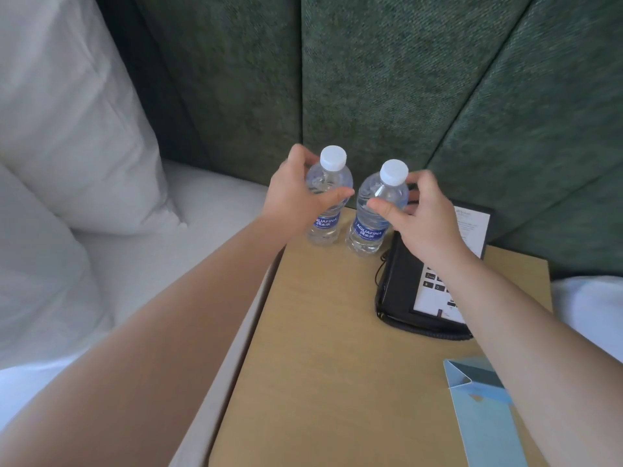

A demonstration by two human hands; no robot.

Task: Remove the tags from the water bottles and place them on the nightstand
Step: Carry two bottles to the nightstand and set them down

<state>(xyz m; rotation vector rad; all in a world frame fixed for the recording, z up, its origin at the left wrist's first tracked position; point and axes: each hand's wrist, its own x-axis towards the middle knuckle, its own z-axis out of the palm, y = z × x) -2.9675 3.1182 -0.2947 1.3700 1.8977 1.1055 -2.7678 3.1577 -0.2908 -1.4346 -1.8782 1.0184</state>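
Note:
Two clear water bottles with white caps and blue labels stand side by side at the back of the wooden nightstand (pixel 303 348). My left hand (pixel 296 193) wraps the shoulder of the left water bottle (pixel 328 183), thumb across its front. My right hand (pixel 421 217) holds the shoulder of the right water bottle (pixel 374 210), thumb in front and fingers behind the neck. Both necks are bare. Light blue folded paper tags (pixel 478 409) lie at the nightstand's front right, partly under my right forearm.
A black desk phone (pixel 404 291) with a white keypad card sits right of the bottles, its cord along the front. Green padded wall panels (pixel 371 79) rise behind. A bed with white pillows (pixel 67 129) lies to the left, and more white bedding is at the right edge.

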